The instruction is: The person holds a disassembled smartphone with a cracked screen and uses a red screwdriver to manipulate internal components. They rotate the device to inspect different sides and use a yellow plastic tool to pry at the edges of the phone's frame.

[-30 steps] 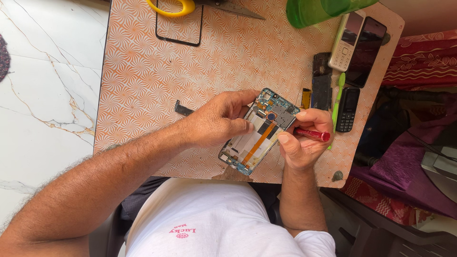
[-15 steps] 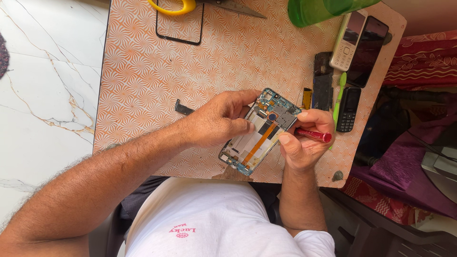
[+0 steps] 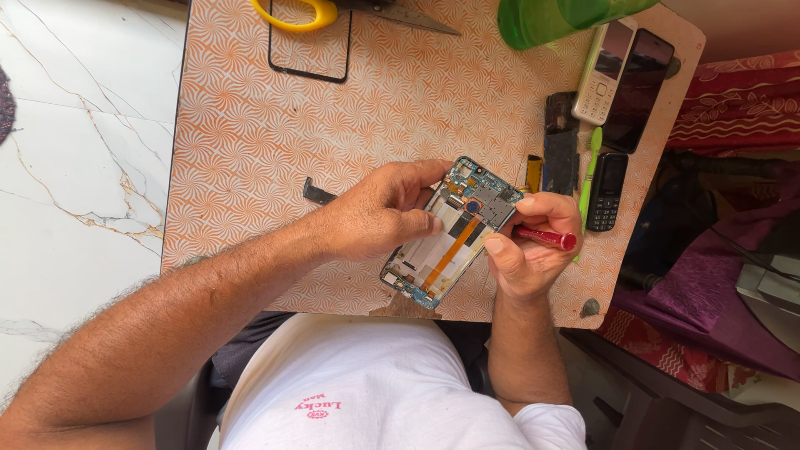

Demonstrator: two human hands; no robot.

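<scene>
Two hands meet over an opened phone (image 3: pixel 454 233), lying slantwise on the table (image 3: pixel 250 150) near its front edge. It is judged light, stiff and fragile, its boards and orange ribbon bare; its side edges are the safe hold. The left hand (image 3: pixel 379 212), at its 9 o'clock, is closed on its edge. The right hand (image 3: pixel 533 246), at 3 o'clock, is clenched on a red screwdriver (image 3: pixel 546 238).

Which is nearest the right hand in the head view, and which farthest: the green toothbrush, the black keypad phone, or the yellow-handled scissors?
From the right hand:
1. Green toothbrush, just beside the hand, toward the table's right edge.
2. Black keypad phone, next to the toothbrush, a little farther right.
3. Yellow-handled scissors, far off at the table's top edge, left of centre.
</scene>
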